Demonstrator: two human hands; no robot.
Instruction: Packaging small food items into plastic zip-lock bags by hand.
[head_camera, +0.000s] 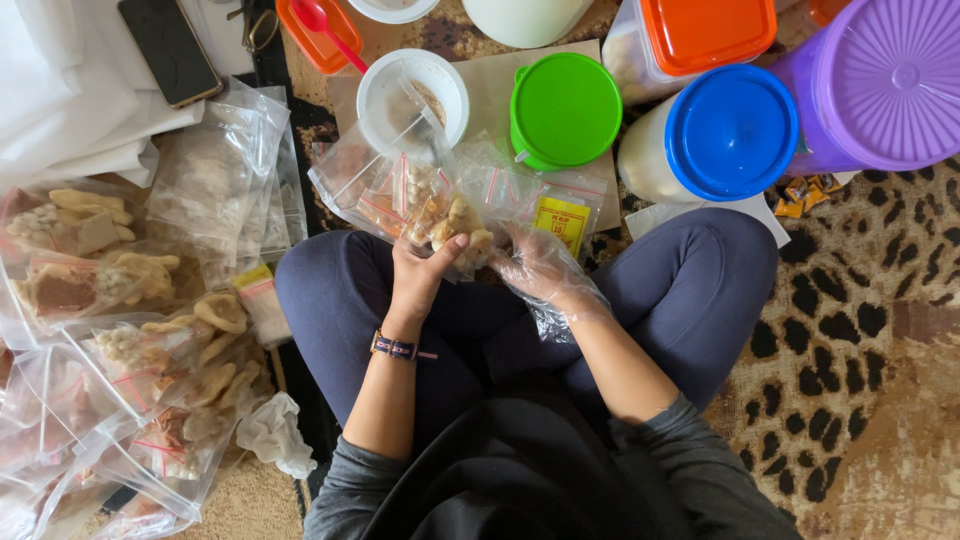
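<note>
Two hands meet over the lap: the bare left hand (418, 272) has its grip clenched on a clear zip bag of crackers (440, 215), while the gloved right hand (545, 268) touches the bag's side, its grip loose. The bag mouth looks open, so a tilt could spill pieces onto the dark trousers (700, 290) or the leopard-print rug (860, 300).
</note>
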